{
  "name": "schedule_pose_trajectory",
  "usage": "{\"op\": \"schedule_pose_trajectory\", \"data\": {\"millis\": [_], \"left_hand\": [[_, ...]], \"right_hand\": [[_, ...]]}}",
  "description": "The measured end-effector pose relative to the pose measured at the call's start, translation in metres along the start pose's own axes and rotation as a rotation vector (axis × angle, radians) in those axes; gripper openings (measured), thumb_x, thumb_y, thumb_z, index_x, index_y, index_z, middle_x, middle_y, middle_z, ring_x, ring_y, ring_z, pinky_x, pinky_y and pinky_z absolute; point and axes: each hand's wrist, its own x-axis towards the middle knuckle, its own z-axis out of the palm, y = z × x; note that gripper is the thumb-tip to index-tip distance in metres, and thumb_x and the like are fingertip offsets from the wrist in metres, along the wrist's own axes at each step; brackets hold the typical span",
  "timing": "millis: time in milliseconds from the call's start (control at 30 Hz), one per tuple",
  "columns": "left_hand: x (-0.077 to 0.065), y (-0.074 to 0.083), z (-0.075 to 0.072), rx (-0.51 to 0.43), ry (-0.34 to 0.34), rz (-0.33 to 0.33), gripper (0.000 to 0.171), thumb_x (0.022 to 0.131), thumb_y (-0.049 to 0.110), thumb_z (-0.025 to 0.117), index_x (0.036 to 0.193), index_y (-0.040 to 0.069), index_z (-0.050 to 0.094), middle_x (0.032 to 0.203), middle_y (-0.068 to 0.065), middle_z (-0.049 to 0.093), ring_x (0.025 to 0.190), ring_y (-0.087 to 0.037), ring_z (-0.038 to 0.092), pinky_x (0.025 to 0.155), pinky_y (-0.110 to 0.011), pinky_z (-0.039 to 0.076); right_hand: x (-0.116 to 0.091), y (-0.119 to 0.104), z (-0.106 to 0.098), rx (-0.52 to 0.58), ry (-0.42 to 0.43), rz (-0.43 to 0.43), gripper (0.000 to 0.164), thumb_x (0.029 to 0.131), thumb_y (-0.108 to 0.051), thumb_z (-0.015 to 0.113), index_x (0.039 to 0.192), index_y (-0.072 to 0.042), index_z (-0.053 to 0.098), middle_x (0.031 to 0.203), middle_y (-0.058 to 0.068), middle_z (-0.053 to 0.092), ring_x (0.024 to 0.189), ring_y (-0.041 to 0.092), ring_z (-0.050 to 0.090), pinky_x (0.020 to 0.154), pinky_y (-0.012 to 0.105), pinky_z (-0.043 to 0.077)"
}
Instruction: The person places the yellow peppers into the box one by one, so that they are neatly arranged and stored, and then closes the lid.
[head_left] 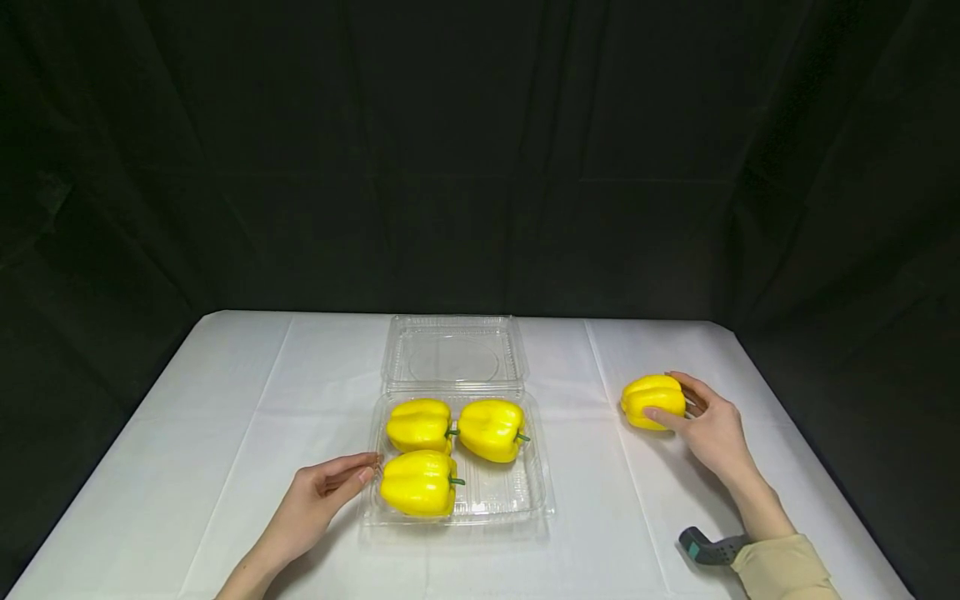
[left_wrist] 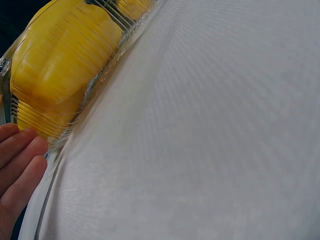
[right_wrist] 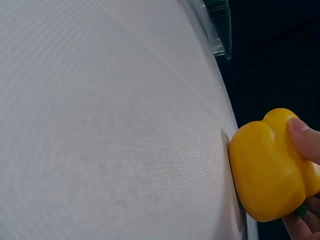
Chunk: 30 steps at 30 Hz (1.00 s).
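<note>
A clear plastic clamshell container (head_left: 498, 492) lies open in the middle of the table, its lid (head_left: 453, 354) folded back. Inside are three yellow bell peppers: one at the back left (head_left: 418, 423), one at the back right (head_left: 489, 429) and one at the front left (head_left: 417, 485). My left hand (head_left: 311, 500) pinches the container's left rim between thumb and fingertips; the left wrist view shows fingers (left_wrist: 27, 167) against its ribbed side wall. Off to the right, my right hand (head_left: 712, 433) grips another yellow bell pepper (right_wrist: 267, 170), thumb on one side and fingers behind, close over the tabletop.
A white cloth (head_left: 247, 433) with fold lines covers the table. Black curtains (head_left: 465, 167) hang behind and on both sides. A dark band-like device (head_left: 708, 548) sits at my right wrist, beside a beige sleeve (head_left: 783, 567).
</note>
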Motion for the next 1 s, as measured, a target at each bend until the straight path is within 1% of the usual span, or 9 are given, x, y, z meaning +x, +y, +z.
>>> {"op": "schedule_pose_trajectory", "data": {"millis": [267,467,567,667,733,833,1000], "left_hand": [[0.0007,0.0007,-0.0001,0.011,0.003,-0.018,0.034,0.098,0.032,0.065,0.126,0.014,0.069,0.125,-0.002,0.07,0.109,-0.01,0.068,0.091,-0.019,0.053],[0.0002,0.0019,0.0,0.003,-0.006,-0.022,0.035,0.098,0.032,0.065,0.127,0.013,0.069,0.126,-0.003,0.07,0.109,-0.011,0.068,0.092,-0.02,0.054],[-0.0002,0.0033,-0.0003,-0.004,-0.013,-0.015,0.035,0.098,0.032,0.065,0.127,0.012,0.069,0.126,-0.003,0.07,0.109,-0.011,0.069,0.092,-0.022,0.054],[-0.0006,0.0041,-0.0004,-0.001,-0.016,0.005,0.035,0.099,0.031,0.064,0.127,0.011,0.068,0.126,-0.005,0.07,0.109,-0.011,0.068,0.092,-0.024,0.055],[-0.0007,0.004,-0.0004,0.002,-0.016,0.018,0.035,0.099,0.03,0.064,0.127,0.01,0.068,0.126,-0.006,0.07,0.109,-0.012,0.069,0.092,-0.025,0.056],[-0.0006,0.0036,-0.0003,0.006,-0.013,0.02,0.035,0.099,0.03,0.064,0.127,0.01,0.068,0.126,-0.006,0.07,0.109,-0.012,0.069,0.092,-0.024,0.056],[-0.0004,0.0031,0.0,0.005,-0.008,0.0,0.034,0.099,0.031,0.064,0.127,0.012,0.069,0.126,-0.004,0.07,0.108,-0.01,0.069,0.091,-0.021,0.054]], "right_hand": [[0.0003,0.0017,0.0004,-0.012,0.022,0.001,0.083,0.085,-0.046,0.078,0.147,-0.003,0.045,0.146,0.024,0.05,0.13,0.045,0.051,0.101,0.046,0.048],[-0.0009,0.0005,0.0006,-0.004,0.016,0.01,0.083,0.084,-0.047,0.079,0.147,-0.004,0.046,0.146,0.022,0.051,0.129,0.043,0.052,0.097,0.032,0.053],[-0.0014,-0.0003,0.0012,-0.004,0.012,0.014,0.083,0.083,-0.047,0.08,0.147,-0.005,0.046,0.146,0.022,0.051,0.129,0.043,0.053,0.096,0.031,0.053],[-0.0017,-0.0013,0.0022,-0.004,0.013,0.015,0.083,0.083,-0.047,0.08,0.146,-0.005,0.047,0.146,0.022,0.051,0.129,0.043,0.053,0.097,0.032,0.053],[-0.0017,-0.0018,0.0026,-0.006,0.015,0.016,0.083,0.082,-0.047,0.081,0.146,-0.005,0.047,0.145,0.022,0.052,0.129,0.043,0.054,0.096,0.031,0.053],[-0.0019,-0.0026,0.0033,-0.009,0.015,0.02,0.083,0.082,-0.047,0.081,0.146,-0.006,0.047,0.145,0.022,0.052,0.128,0.043,0.054,0.094,0.027,0.054],[-0.0028,-0.0043,0.0039,-0.011,0.012,0.026,0.084,0.082,-0.048,0.081,0.146,-0.006,0.048,0.145,0.022,0.052,0.128,0.043,0.054,0.089,0.016,0.054]]}}
